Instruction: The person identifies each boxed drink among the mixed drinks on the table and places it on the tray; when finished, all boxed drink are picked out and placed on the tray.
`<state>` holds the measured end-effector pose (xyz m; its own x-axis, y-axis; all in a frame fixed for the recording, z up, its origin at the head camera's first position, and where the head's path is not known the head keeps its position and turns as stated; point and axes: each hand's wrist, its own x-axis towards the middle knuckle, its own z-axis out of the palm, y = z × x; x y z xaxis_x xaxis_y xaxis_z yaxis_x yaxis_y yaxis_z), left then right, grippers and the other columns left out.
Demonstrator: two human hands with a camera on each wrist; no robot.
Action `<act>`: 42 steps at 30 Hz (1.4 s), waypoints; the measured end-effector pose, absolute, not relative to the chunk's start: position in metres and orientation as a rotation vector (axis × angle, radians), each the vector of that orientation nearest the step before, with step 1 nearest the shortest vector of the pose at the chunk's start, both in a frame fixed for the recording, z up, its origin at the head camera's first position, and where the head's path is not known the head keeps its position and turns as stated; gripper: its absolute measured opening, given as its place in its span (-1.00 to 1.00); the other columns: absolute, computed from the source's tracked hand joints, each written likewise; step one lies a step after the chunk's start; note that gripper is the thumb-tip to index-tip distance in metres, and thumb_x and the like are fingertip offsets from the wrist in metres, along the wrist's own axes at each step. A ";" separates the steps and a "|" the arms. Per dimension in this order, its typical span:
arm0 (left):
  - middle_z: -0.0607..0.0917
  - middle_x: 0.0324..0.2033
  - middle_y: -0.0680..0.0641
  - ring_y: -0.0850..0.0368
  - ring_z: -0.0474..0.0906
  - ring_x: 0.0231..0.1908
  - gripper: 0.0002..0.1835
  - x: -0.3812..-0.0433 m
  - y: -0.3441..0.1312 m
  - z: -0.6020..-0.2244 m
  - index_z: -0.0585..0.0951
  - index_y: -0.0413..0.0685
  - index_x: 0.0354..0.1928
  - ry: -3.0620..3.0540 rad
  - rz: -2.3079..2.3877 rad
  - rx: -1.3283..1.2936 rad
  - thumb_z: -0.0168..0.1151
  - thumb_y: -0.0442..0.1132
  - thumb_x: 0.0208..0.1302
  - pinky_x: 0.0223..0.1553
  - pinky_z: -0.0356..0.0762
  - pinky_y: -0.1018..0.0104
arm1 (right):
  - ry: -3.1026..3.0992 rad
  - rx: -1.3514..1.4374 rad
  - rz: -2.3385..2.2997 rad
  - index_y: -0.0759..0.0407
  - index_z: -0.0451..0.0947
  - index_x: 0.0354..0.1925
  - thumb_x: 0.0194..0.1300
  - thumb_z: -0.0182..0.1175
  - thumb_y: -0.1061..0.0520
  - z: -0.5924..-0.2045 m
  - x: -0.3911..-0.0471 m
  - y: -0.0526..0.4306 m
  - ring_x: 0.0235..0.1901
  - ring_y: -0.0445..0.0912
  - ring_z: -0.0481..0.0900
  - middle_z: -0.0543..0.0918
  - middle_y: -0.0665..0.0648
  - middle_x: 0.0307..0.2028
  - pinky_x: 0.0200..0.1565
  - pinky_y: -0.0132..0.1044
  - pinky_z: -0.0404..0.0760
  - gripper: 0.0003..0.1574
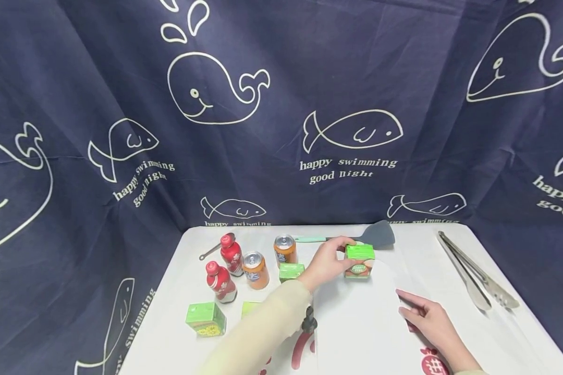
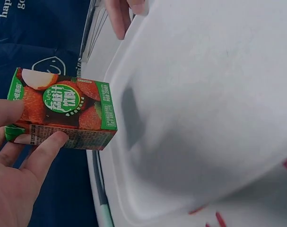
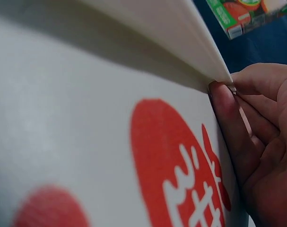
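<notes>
Four boxy green-topped cartons, two orange metal cans and two red bottles show. One lychee carton is upright — long axis roughly vertical, green top upward — over the far part of the smooth white tray; whether it touches is hard to tell. The left hand grips it between thumb and fingers; the right hand pinches the tray's raised rim, thumb and finger nearly closed.

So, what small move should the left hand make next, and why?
Probably lower the litchi juice box onto the white tray: the left hand holds it raised near the tray's far end, while the right hand grips the tray's edge.
</notes>
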<state>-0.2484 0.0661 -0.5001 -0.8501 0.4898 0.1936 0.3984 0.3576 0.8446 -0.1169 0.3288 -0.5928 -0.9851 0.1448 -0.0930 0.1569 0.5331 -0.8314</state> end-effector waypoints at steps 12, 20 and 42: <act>0.71 -0.05 0.23 0.37 0.57 -0.10 -0.63 -0.253 0.094 -0.525 0.69 0.07 0.10 2.499 1.542 0.830 0.53 -0.27 0.27 0.00 0.56 0.45 | 2.722 0.290 -1.523 0.29 0.53 0.36 0.39 0.39 0.15 -0.599 -0.118 0.330 -0.66 -0.07 0.54 0.52 0.08 -0.62 -0.57 -0.32 0.52 -0.36; 0.71 -0.05 0.22 0.38 0.57 -0.11 -0.64 -0.252 0.102 -0.533 0.69 0.05 0.08 2.507 1.561 0.834 0.51 -0.33 0.26 -0.02 0.54 0.50 | 2.728 0.303 -1.515 0.30 0.54 0.35 0.35 0.40 0.18 -0.598 -0.117 0.329 -0.66 -0.07 0.53 0.53 0.09 -0.63 -0.55 -0.31 0.54 -0.35; 0.71 0.03 0.20 0.36 0.58 -0.05 -0.60 -0.253 0.106 -0.537 0.68 0.07 0.15 2.529 1.546 0.830 0.51 -0.27 0.29 0.01 0.55 0.47 | 2.725 0.323 -1.529 0.29 0.55 0.34 0.36 0.38 0.18 -0.596 -0.117 0.327 -0.67 -0.09 0.52 0.52 0.09 -0.64 -0.53 -0.32 0.57 -0.37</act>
<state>-0.2530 0.1063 -0.5370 -0.8528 0.4744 0.2185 0.4107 0.3505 0.8417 -0.1171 0.3269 -0.5960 -0.9789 0.1782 -0.1001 0.1783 0.5051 -0.8445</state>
